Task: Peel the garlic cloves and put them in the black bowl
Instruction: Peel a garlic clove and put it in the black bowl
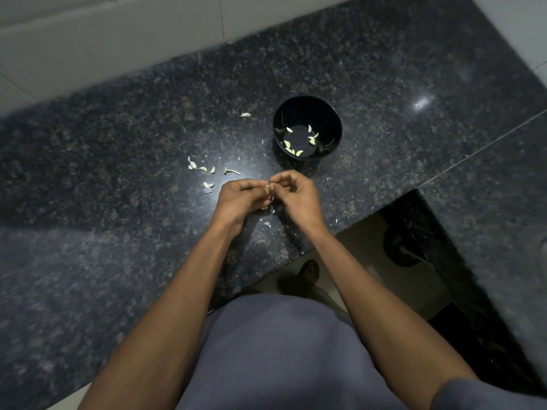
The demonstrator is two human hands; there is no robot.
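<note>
A black bowl point(307, 110) stands on the dark granite counter point(118, 202), with several peeled garlic cloves point(291, 147) lying in its bottom. Just in front of the bowl my left hand point(238, 199) and my right hand point(299, 196) meet, fingers curled. Both pinch one small garlic clove point(268, 189) between their fingertips; most of it is hidden by the fingers. Several loose cloves and bits of skin point(204, 168) lie on the counter to the left of my hands. One more piece point(245, 114) lies left of the bowl.
Scraps of skin point(267, 224) lie under my hands near the counter's front edge. The counter turns a corner on the right, leaving a gap to the floor point(355, 241). A pale tiled wall point(118, 39) runs behind.
</note>
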